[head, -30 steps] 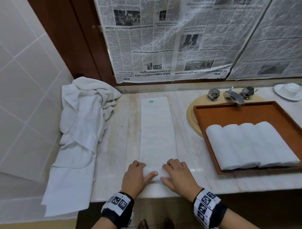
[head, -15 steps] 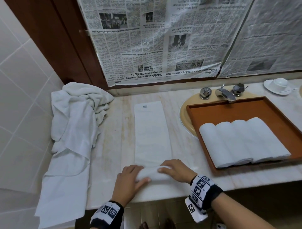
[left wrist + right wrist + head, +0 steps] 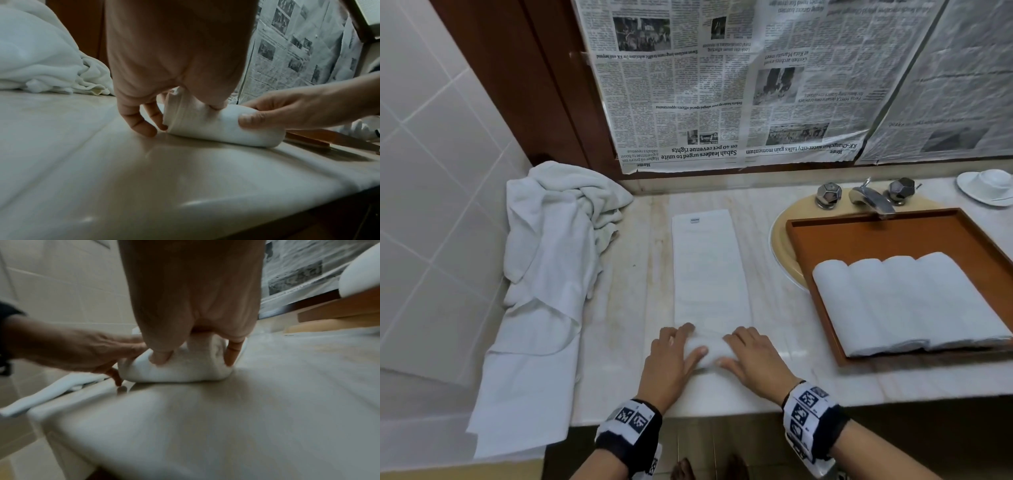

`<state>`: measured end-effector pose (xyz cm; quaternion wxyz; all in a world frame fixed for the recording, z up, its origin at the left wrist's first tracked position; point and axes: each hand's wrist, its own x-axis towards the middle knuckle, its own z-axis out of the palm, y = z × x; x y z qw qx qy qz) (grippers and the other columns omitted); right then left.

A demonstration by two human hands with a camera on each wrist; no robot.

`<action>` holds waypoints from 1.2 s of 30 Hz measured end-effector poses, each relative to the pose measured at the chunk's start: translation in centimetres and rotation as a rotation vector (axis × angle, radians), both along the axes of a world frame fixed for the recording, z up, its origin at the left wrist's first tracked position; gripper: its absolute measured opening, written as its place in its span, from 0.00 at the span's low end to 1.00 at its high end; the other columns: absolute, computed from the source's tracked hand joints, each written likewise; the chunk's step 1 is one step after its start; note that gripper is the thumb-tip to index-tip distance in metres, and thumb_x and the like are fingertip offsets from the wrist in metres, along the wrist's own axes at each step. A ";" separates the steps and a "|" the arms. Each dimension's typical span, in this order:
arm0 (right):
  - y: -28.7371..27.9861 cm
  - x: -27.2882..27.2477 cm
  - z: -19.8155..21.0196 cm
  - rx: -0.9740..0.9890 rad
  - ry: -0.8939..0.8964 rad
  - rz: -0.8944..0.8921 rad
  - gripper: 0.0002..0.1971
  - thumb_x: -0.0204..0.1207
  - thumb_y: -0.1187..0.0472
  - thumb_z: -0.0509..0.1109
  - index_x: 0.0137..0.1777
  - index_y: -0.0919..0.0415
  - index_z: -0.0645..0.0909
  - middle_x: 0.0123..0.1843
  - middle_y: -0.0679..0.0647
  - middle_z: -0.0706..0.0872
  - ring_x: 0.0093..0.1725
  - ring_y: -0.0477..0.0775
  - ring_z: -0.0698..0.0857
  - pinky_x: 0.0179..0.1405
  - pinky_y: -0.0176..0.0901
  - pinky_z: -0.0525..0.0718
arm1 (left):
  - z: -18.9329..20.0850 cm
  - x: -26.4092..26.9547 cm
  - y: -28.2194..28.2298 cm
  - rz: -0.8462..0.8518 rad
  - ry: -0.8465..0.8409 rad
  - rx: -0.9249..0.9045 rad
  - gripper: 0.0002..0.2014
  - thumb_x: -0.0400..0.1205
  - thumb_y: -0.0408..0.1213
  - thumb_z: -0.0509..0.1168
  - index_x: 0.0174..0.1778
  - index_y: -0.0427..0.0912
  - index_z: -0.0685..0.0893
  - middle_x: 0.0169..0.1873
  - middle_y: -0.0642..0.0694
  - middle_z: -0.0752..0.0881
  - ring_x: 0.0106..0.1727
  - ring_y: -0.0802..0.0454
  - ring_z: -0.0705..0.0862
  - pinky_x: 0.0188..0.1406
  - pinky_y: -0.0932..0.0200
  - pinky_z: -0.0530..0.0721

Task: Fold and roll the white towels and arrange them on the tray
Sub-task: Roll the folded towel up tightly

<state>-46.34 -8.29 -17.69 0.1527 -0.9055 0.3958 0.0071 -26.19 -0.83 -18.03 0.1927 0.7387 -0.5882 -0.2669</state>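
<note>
1. The folded towel (image 3: 710, 270) is a long white strip on the table, running from the front edge toward the back; its near end is rolled up.
2. Four rolled towels (image 3: 907, 305) lie side by side, touching, in the front part of the brown tray (image 3: 876, 229).
3. The towel pile (image 3: 551, 246) is crumpled at the table's left end and hangs over it.

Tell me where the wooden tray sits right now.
In the head view the wooden tray sits at the right of the counter, over the sink basin just below the faucet, holding four rolled towels.
</note>
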 end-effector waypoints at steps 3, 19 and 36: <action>-1.5 0.2 1.2 0.251 -0.008 -0.063 0.50 0.67 0.22 0.35 0.72 0.55 0.75 0.67 0.52 0.77 0.68 0.56 0.73 0.65 0.51 0.72 | 0.2 0.1 0.5 -0.067 -0.083 -0.024 0.30 0.82 0.71 0.49 0.78 0.63 0.67 0.75 0.61 0.62 0.65 0.52 0.73 0.58 0.52 0.81; 2.4 0.3 -0.1 -0.256 0.003 -0.073 0.32 0.80 0.32 0.55 0.58 0.60 0.83 0.50 0.54 0.84 0.47 0.57 0.82 0.47 0.53 0.83 | -1.2 0.9 -1.3 -0.031 0.079 0.059 0.37 0.76 0.75 0.42 0.65 0.55 0.80 0.61 0.53 0.76 0.64 0.50 0.77 0.68 0.51 0.75; 1.8 -0.4 1.3 -0.148 0.082 -0.035 0.28 0.74 0.38 0.57 0.61 0.58 0.83 0.54 0.53 0.85 0.52 0.57 0.85 0.51 0.53 0.84 | -0.2 2.4 -1.2 -0.277 -0.014 0.086 0.42 0.74 0.79 0.42 0.71 0.54 0.79 0.63 0.56 0.79 0.63 0.54 0.75 0.61 0.58 0.72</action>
